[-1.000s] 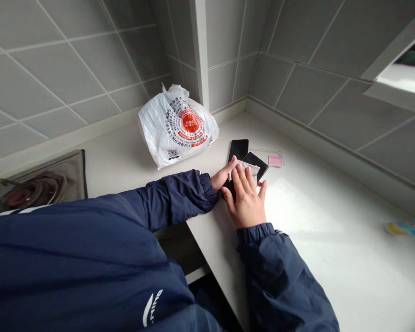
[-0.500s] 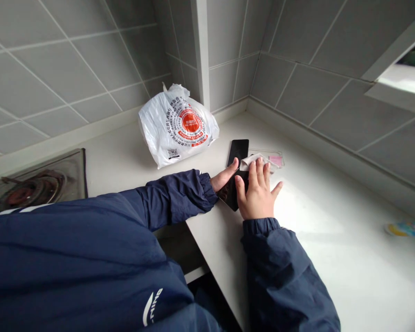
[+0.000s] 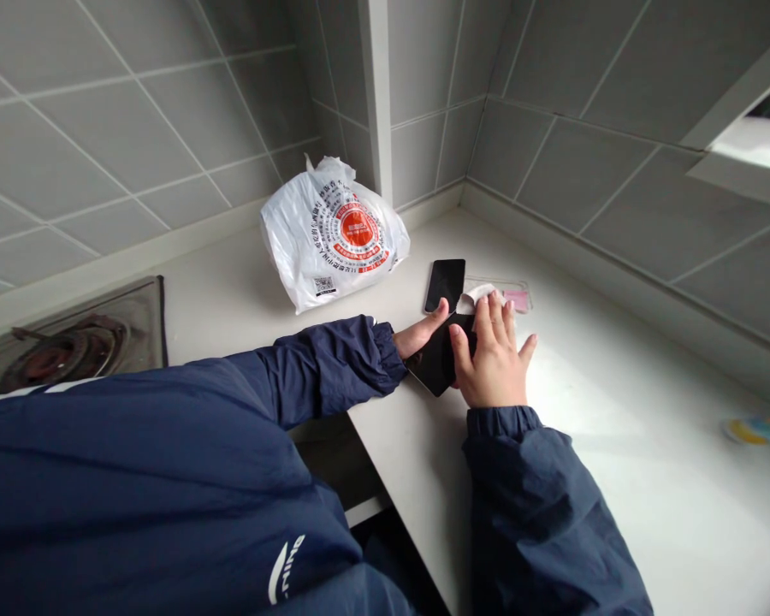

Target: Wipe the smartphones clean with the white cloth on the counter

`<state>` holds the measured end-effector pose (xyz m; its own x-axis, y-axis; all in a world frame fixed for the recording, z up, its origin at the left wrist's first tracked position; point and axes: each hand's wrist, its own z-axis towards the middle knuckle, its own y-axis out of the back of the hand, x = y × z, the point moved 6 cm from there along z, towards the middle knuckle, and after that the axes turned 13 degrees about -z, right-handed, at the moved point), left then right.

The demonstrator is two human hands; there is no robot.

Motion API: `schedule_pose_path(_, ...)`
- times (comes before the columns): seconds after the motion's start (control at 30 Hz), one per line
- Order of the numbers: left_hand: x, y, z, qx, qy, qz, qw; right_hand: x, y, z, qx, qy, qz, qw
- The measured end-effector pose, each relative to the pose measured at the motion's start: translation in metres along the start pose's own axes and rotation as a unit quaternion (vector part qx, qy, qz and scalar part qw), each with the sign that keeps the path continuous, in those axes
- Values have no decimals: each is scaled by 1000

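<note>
A black, glossy-screened phone (image 3: pixel 431 361) lies tilted near the counter's front edge, its right part hidden under my right hand. My left hand (image 3: pixel 422 335) is closed on its left side, thumb along the top edge and the other fingers out of sight. A pale cloth (image 3: pixel 467 303) is pinned beneath the fingertips of my right hand (image 3: pixel 495 364), at the phone's far end. That hand lies fairly flat, with thumb and little finger spread. Just beyond, a second black phone (image 3: pixel 445 284) rests on the counter. A clear case with a pink patch (image 3: pixel 517 299) lies right of it.
A white plastic bag (image 3: pixel 334 235) with red and black print stands on the counter (image 3: pixel 590 376) against the tiled wall. At far left is a gas burner (image 3: pixel 64 346). A colourful packet (image 3: pixel 761 430) lies at far right. Below the counter's front edge there is an open cabinet.
My right hand has slid to the right with the cloth. The phone under my hands has turned slightly and shifted, showing more of its screen and a gap from the second phone.
</note>
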<state>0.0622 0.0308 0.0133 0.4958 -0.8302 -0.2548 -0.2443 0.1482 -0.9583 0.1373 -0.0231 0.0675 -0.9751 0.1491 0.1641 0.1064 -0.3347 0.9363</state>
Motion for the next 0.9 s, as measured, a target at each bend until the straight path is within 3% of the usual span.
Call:
schedule_pose_path(0.23,-2,-1,-4,-34,-20,41,998,28,-1,-10,20,74,0,997)
schedule_pose_path(0.43,-2,-8,-10,-83,35,-3,996,39,-1,-14,47,111,-10,993)
schedule_pose_path(0.6,-4,1,-12,-93,39,-15,995,45,6,-20,94,142,-7,985)
schedule_pose_path(0.8,2,-7,-11,-37,85,-19,995,39,5,-18,95,128,-13,987)
schedule_pose_path(0.9,2,-11,-8,-31,74,-18,997,27,0,-14,83,102,-24,991)
